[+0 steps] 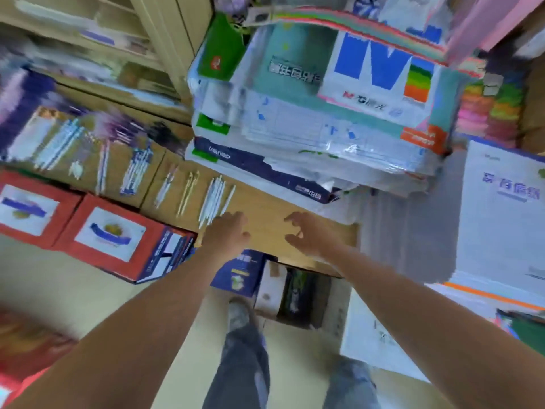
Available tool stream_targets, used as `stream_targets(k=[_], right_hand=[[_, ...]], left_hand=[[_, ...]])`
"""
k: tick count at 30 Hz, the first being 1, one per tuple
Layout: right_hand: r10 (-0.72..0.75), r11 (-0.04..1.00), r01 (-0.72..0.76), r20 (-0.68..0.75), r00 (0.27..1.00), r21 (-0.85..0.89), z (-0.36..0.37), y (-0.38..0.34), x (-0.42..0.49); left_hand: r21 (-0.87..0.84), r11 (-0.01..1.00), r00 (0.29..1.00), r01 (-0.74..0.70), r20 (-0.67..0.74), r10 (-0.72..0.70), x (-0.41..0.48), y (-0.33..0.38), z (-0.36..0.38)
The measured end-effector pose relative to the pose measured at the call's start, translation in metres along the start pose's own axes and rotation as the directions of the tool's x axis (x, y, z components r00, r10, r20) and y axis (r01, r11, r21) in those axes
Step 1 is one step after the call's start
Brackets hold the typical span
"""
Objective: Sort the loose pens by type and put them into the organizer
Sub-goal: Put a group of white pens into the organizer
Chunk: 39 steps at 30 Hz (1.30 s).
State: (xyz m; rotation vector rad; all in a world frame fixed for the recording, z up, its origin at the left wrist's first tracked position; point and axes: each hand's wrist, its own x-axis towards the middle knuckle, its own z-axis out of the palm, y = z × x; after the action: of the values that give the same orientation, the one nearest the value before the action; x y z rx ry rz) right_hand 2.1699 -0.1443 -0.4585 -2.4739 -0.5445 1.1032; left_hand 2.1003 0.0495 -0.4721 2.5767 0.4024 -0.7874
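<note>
Loose pens lie in small groups on a brown cardboard surface (265,214). A bunch of white pens (213,199) lies just beyond my left hand (227,231), with a cream pair (188,194) and a pale pair (165,185) further left. Blue-and-white pens (135,171) lie further left still. My left hand hovers near the tips of the white pens with fingers loosely curled, holding nothing. My right hand (306,234) is open above bare cardboard, fingers spread, empty. The frame is motion-blurred. I cannot make out an organizer.
A tall stack of wrapped paper reams (324,119) crowds the back of the surface. Red boxes (109,234) sit at left, a white box (501,214) at right. Below the surface edge are a blue carton (239,273) and an open box (295,293). Shelves (88,39) rise at upper left.
</note>
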Motion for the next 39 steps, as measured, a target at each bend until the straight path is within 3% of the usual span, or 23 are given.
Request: stream_targets(k=[6, 12, 21, 34, 39], right_hand=[[0.065, 0.997, -0.065, -0.004, 0.998, 0.029, 0.071, -0.036, 0.098], [0.159, 0.987, -0.156, -0.080, 0.984, 0.041, 0.118, -0.052, 0.192], [0.332, 0.939, -0.343, -0.251, 0.909, -0.001, 0.144, -0.077, 0.249], [0.386, 0.920, -0.391, -0.187, 0.903, 0.010, 0.132, -0.093, 0.251], [0.351, 0.929, -0.365, -0.157, 0.923, -0.071, 0.127, -0.086, 0.247]], left_hand=[[-0.147, 0.982, 0.987, 0.116, -0.091, -0.130, 0.052, -0.103, 0.025], [-0.245, 0.953, 0.962, 0.177, -0.162, -0.220, 0.107, -0.151, 0.054], [-0.236, 0.954, 0.923, 0.184, -0.292, -0.251, 0.148, -0.164, 0.073], [-0.137, 0.973, 0.935, 0.183, -0.281, -0.216, 0.161, -0.161, 0.067], [-0.067, 0.978, 0.936, 0.195, -0.285, -0.206, 0.165, -0.159, 0.066]])
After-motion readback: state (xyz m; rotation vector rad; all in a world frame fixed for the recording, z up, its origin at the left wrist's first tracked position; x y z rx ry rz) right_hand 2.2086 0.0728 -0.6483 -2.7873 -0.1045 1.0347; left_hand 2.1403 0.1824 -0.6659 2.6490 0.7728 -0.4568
